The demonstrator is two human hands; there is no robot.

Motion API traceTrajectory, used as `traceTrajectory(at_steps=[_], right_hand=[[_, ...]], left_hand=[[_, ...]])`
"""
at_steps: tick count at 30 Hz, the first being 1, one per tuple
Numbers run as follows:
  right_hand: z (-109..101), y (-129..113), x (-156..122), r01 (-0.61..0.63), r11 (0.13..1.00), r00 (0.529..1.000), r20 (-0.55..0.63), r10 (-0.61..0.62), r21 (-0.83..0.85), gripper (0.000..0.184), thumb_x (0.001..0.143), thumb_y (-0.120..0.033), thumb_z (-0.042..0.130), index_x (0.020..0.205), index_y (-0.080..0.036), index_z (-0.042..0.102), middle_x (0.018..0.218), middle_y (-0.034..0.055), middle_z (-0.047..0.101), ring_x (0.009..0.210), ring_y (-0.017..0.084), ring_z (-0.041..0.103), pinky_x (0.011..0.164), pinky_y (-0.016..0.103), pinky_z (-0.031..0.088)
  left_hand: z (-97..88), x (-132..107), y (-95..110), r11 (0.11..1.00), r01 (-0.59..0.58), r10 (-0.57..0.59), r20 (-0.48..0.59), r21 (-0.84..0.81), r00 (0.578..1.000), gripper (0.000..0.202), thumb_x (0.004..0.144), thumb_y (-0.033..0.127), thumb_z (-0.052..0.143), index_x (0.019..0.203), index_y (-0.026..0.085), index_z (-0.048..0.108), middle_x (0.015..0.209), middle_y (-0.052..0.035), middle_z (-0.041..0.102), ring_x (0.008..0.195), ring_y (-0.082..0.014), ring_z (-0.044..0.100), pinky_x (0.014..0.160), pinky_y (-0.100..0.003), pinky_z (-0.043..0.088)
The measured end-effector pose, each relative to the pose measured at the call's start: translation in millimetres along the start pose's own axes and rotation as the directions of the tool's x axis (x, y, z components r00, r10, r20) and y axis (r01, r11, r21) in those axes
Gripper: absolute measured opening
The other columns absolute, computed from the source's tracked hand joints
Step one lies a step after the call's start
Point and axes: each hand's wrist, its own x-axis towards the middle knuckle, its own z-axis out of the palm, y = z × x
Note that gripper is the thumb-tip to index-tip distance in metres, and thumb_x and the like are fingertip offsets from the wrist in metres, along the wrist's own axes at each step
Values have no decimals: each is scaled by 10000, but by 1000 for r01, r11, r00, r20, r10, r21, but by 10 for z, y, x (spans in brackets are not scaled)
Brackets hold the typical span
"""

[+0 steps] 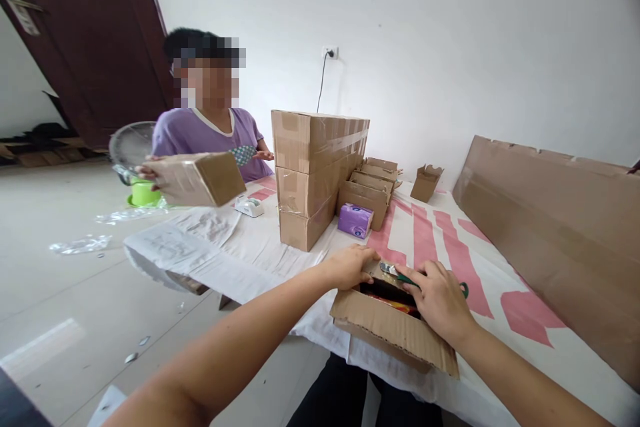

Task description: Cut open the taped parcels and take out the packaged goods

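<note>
In front of me at the table edge sits an open cardboard box (395, 333), its near flap folded outward. Something red and yellow (397, 305) shows partly inside; its kind is hidden. My left hand (353, 267) grips the box's far left edge, with the thumb by the opening. My right hand (440, 297) is closed around a green-handled utility knife (409, 276) above the box's right side. The knife's metal end points left, towards my left fingers, over the far flap.
A stack of taped cartons (307, 180) stands beyond my left hand, with a purple tissue pack (355, 221) and open boxes (367, 193) beside it. A large cardboard sheet (550, 233) leans at right. Across the table a person (207, 130) holds a carton (200, 180) near a tape dispenser (249, 207).
</note>
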Motion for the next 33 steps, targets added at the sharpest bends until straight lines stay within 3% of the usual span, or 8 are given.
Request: traceTrajectory(at_steps=[6, 10, 13, 18, 22, 26, 30, 33], right_hand=[[30, 5, 91, -66, 997, 998, -2, 66, 34, 356, 877, -199, 627, 1187, -360, 693, 740, 18, 562, 770, 196, 586, 650, 276, 411], [-25, 118, 143, -105, 993, 984, -151, 95, -55, 372, 912, -203, 557, 1246, -329, 660, 832, 53, 566, 794, 222, 556, 678, 319, 419], [-83, 206, 204, -84, 996, 971, -223, 88, 31, 376, 920, -213, 524, 1264, -307, 643, 870, 54, 570, 822, 221, 558, 717, 332, 446], [-110, 192, 207, -64, 982, 986, -139, 89, 175, 359, 932, -259, 510, 1269, -297, 629, 842, 31, 564, 813, 207, 584, 735, 324, 485], [-141, 119, 34, -5, 991, 999, -46, 11, 134, 368, 931, -248, 546, 1287, -319, 613, 841, 26, 562, 827, 210, 586, 710, 315, 483], [-200, 91, -156, 85, 995, 993, -82, -81, 57, 328, 937, -263, 555, 1253, -288, 637, 850, 39, 564, 834, 217, 575, 731, 335, 484], [-260, 60, -231, 64, 996, 993, -101, -57, 60, 345, 955, -279, 524, 1288, -275, 609, 864, 49, 575, 830, 220, 581, 731, 347, 499], [-298, 1, -230, 31, 990, 996, -86, -19, 140, 359, 959, -273, 506, 1308, -278, 590, 888, 48, 595, 849, 217, 605, 742, 345, 520]], left_hand=[[-9, 9, 16, 1000, 22, -22, -10, 13, 1000, 528, 758, 292, 765, 1242, 217, 567, 1269, -98, 646, 1212, -288, 568, 1007, -380, 452], [15, -18, 13, 1000, 9, -8, -15, 19, 1000, 565, 715, 266, 800, 1225, 206, 565, 1247, -105, 654, 1207, -293, 569, 1005, -380, 457], [26, -28, 12, 1000, 9, -9, -18, 15, 1000, 568, 714, 255, 801, 1225, 212, 557, 1257, -97, 648, 1226, -289, 556, 1016, -382, 450], [39, -29, 6, 1000, 11, -11, -29, 6, 1000, 552, 715, 247, 796, 1213, 215, 561, 1255, -99, 646, 1232, -295, 552, 1011, -394, 455], [58, -36, -20, 1000, -5, 5, -41, -5, 999, 553, 723, 241, 792, 1223, 202, 558, 1261, -110, 635, 1232, -294, 548, 1019, -393, 448], [47, -55, 0, 1000, -18, 17, -48, -26, 999, 585, 711, 288, 810, 1230, 205, 554, 1280, -115, 607, 1233, -302, 542, 1023, -403, 445], [-13, -136, 124, 999, -43, 36, -245, -23, 969, 647, 649, 321, 855, 1210, 225, 546, 1382, -124, 482, 1240, -333, 506, 1039, -476, 420], [-53, -223, 246, 990, -136, 140, -421, 41, 896, 425, 734, 202, 769, 1110, 231, 575, 1250, -85, 537, 1171, -283, 510, 1020, -446, 424]])
